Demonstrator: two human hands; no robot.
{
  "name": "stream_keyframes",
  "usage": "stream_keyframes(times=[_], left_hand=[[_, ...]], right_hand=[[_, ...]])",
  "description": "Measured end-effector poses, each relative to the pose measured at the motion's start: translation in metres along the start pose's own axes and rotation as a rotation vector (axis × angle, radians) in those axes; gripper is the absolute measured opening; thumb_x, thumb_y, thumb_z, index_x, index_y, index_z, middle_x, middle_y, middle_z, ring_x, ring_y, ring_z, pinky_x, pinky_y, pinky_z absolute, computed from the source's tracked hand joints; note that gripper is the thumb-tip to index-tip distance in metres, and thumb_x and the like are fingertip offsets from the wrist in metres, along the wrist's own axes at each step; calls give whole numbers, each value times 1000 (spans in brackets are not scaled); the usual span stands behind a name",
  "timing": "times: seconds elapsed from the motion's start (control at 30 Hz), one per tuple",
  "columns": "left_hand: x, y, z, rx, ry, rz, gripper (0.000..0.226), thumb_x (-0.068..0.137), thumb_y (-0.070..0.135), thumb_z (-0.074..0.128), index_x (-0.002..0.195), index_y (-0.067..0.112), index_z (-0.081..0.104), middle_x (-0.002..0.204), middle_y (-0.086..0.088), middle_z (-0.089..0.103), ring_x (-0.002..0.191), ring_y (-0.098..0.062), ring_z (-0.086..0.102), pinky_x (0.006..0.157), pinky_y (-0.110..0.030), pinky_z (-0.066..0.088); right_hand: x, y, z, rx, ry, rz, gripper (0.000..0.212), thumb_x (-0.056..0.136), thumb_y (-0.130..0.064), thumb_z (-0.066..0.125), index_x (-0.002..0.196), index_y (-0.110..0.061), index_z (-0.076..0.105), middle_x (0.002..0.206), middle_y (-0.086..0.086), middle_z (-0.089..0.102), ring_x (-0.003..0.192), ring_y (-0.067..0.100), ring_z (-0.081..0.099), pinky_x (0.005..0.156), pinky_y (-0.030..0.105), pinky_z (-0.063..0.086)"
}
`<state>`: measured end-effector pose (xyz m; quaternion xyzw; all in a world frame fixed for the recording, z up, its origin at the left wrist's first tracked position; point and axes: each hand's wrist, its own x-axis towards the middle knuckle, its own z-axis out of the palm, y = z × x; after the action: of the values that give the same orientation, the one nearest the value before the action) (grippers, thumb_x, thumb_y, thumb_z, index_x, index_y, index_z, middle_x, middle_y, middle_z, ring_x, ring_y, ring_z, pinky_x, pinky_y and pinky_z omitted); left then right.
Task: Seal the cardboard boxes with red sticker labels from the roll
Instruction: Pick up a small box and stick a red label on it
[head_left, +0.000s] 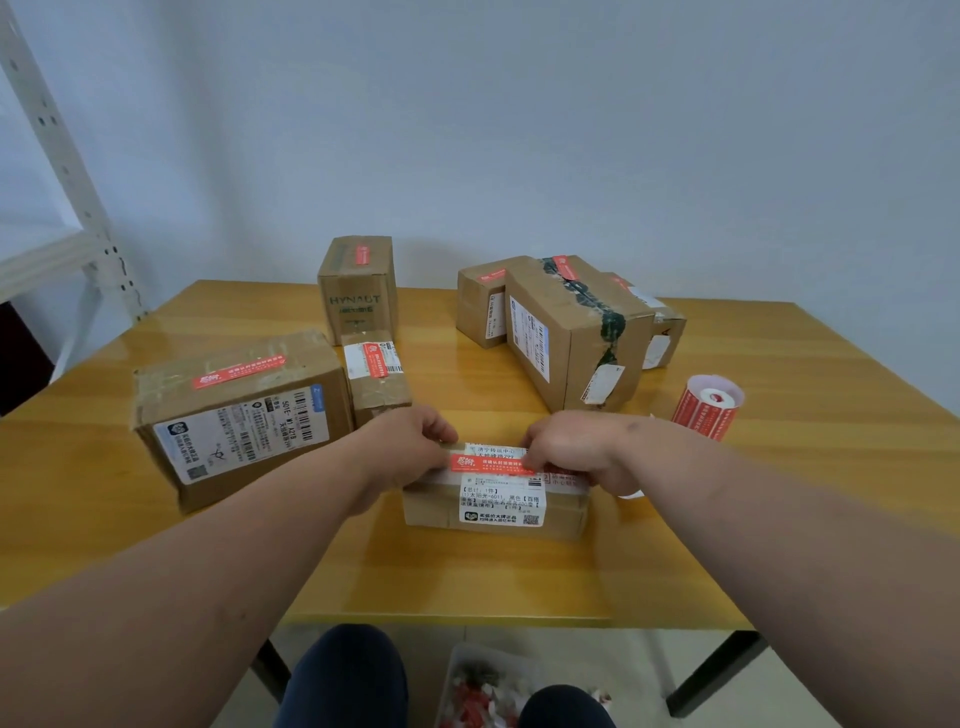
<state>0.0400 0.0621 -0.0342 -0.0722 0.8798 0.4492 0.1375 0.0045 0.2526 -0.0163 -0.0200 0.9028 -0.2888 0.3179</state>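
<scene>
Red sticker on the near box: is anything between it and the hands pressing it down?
Nothing visible. Both hands, left and right, already touch the sticker on the box.

Both hands (410, 441) press red label (488, 464); box (496, 506).

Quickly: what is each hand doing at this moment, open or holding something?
Left hand: fingers curled on the small box, at the left end of the red sticker.
Right hand: pinches the sticker's right end.
</scene>
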Motion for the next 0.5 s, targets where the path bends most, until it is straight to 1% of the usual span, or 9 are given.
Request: stream_keyframes(times=[0.07,0.13,0.17,0.23,0.3,0.37,0.4,0.43,0.5], left_hand=[[1,-1,6,12,8,-24,24,90,31,67,110,23,58,111,-1,61,98,-15,57,79,-27,49],[3,-3,13,31,35,-57,40,79,47,74,108,27,53,111,-1,58,101,-19,56,85,-34,51],[3,-4,16,15,51,-75,45,74,51,77,105,29,52,113,-2,56,102,-20,56,87,-37,52],[3,-6,19,-62,51,-97,49,70,48,81,103,30,50,115,-6,56,103,-23,58,89,-41,53],[2,-6,19,-126,21,-107,45,75,39,81,105,27,50,114,-9,59,101,-25,61,89,-44,55],[2,-6,18,-148,-2,-110,40,80,32,78,107,26,49,111,-10,63,100,-25,64,89,-44,56],[2,-6,18,-157,-8,-110,38,82,30,77,107,25,49,109,-9,64,99,-24,65,88,-43,56],[2,-7,17,-168,-17,-110,35,84,28,75,108,25,49,108,-9,64,98,-24,65,88,-42,57],[3,-9,16,-214,-43,-119,30,89,21,70,111,24,49,108,-10,65,97,-24,66,88,-42,57]], right_hand=[[-1,-3,7,84,-5,23,32,93,-35,57,115,-13,62,112,9,67,105,24,64,86,34,49],[-1,-4,12,-6,26,14,44,88,-50,60,114,-15,61,107,6,63,95,20,60,75,30,44],[-1,-5,14,-52,47,7,47,86,-54,62,115,-16,59,105,5,60,89,18,56,70,28,41],[2,-3,15,-53,71,2,50,83,-54,65,114,-15,58,106,6,58,84,17,52,64,28,38],[6,0,14,-35,61,-13,50,82,-51,69,112,-13,60,108,8,60,87,21,55,63,29,40],[9,2,12,-16,43,-23,44,83,-44,71,110,-12,61,111,10,65,97,26,62,71,34,50],[9,4,10,9,29,-32,37,84,-39,71,108,-12,62,112,11,67,102,28,64,84,40,55],[9,6,9,38,15,-44,29,86,-32,71,106,-12,63,112,11,68,105,28,65,93,43,53],[8,11,5,94,-34,-88,12,90,-19,67,100,-15,62,113,10,68,108,27,64,99,45,50]])
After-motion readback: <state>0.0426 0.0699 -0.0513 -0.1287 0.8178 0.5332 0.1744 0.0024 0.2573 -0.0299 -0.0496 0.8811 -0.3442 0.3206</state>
